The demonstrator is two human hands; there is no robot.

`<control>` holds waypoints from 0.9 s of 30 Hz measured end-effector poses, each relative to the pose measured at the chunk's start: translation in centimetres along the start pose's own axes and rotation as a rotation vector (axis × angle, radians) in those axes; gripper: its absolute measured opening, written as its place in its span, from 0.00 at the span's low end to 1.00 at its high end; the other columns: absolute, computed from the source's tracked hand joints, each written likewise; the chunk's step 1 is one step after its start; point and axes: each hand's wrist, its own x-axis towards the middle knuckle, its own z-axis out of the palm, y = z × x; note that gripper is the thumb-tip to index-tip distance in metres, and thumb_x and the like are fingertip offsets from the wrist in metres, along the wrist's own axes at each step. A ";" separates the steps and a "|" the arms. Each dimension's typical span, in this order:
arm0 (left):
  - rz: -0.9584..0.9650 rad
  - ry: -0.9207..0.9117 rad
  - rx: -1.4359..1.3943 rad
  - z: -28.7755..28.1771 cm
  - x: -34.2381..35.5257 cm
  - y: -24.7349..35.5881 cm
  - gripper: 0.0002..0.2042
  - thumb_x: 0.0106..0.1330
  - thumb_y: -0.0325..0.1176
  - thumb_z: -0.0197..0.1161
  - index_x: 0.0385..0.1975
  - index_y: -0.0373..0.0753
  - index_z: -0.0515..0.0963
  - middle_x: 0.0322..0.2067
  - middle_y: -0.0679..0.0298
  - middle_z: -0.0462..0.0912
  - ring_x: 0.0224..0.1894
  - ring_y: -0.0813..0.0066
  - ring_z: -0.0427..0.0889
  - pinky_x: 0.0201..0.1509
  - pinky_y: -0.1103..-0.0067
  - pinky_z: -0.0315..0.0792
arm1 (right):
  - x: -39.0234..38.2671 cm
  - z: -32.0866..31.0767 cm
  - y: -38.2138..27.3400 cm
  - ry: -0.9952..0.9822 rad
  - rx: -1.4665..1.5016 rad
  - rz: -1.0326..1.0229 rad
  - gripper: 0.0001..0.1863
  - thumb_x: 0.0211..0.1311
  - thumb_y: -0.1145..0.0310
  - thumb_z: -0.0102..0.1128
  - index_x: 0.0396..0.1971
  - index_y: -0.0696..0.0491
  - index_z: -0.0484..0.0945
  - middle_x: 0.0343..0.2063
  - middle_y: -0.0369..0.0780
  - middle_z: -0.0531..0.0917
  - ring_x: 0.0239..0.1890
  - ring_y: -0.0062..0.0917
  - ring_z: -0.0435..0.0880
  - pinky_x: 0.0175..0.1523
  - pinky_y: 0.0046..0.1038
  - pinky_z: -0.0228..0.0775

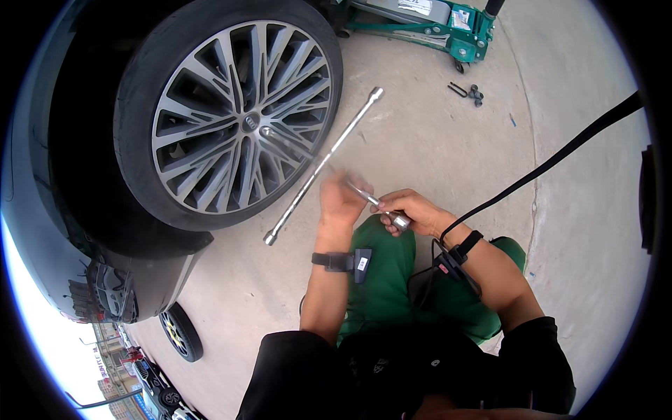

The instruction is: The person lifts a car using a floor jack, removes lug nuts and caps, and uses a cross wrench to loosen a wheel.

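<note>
A silver four-way lug wrench (299, 196) crosses the space between me and the car wheel (210, 150). One of its sockets lies in front of the spokes beside the centre cap; whether it sits on a bolt I cannot tell. My right hand (414, 212) is closed around the near arm of the wrench, just behind its socket end. Close to where the arms cross, my left hand (341, 199) is at the shaft. Motion smears its fingers, so their grip is unclear. Both wrists wear black straps with small devices.
A green floor jack (448, 31) stands beyond the wheel. Small dark metal parts (474, 94) lie on the concrete. Another wheel (180, 333) is on the ground at lower left, past the car's bumper (157, 280). A black cable (546, 164) runs from my right arm toward the right edge.
</note>
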 end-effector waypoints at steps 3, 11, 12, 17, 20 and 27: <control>-0.027 -0.084 -0.020 0.3 0.0 0.9 0.11 0.69 0.38 0.50 0.26 0.39 0.65 0.25 0.64 0.67 0.30 0.69 0.67 0.42 0.68 0.67 | 0.4 0.3 1.1 0.084 -0.343 -0.191 0.12 0.62 0.63 0.58 0.39 0.56 0.77 0.24 0.45 0.82 0.24 0.31 0.82 0.27 0.34 0.73; 0.023 0.085 0.099 -1.9 2.0 0.4 0.09 0.65 0.35 0.53 0.26 0.38 0.66 0.26 0.62 0.68 0.31 0.67 0.69 0.44 0.67 0.68 | -0.3 1.7 0.5 0.331 -0.883 -0.395 0.14 0.59 0.65 0.56 0.42 0.56 0.78 0.21 0.45 0.83 0.27 0.38 0.84 0.32 0.38 0.75; 0.020 0.040 0.052 -1.8 1.6 0.6 0.09 0.65 0.35 0.53 0.26 0.38 0.66 0.26 0.62 0.68 0.30 0.67 0.68 0.43 0.68 0.67 | -0.4 1.1 0.3 0.157 -0.376 -0.172 0.14 0.61 0.64 0.57 0.42 0.56 0.78 0.21 0.42 0.81 0.25 0.33 0.82 0.30 0.35 0.73; 0.027 -0.041 -0.013 0.6 0.3 1.2 0.08 0.63 0.35 0.54 0.27 0.38 0.68 0.26 0.64 0.70 0.30 0.69 0.70 0.42 0.70 0.69 | -0.6 0.2 -1.3 -0.329 0.476 0.237 0.13 0.64 0.61 0.56 0.40 0.55 0.78 0.19 0.33 0.75 0.17 0.19 0.72 0.21 0.21 0.63; 0.098 -0.032 0.142 -0.7 0.5 1.0 0.07 0.63 0.34 0.54 0.28 0.38 0.68 0.28 0.61 0.72 0.33 0.66 0.72 0.47 0.68 0.69 | -1.2 2.8 -1.3 -0.108 -0.080 0.092 0.12 0.65 0.64 0.56 0.38 0.58 0.77 0.20 0.36 0.77 0.16 0.20 0.74 0.19 0.24 0.66; 0.021 -0.135 0.009 -2.0 -0.9 1.7 0.09 0.64 0.33 0.53 0.34 0.31 0.69 0.33 0.56 0.74 0.37 0.62 0.74 0.51 0.65 0.71 | -1.0 0.9 -0.8 -0.052 0.499 0.199 0.14 0.64 0.61 0.57 0.39 0.58 0.79 0.24 0.40 0.82 0.24 0.24 0.82 0.27 0.28 0.74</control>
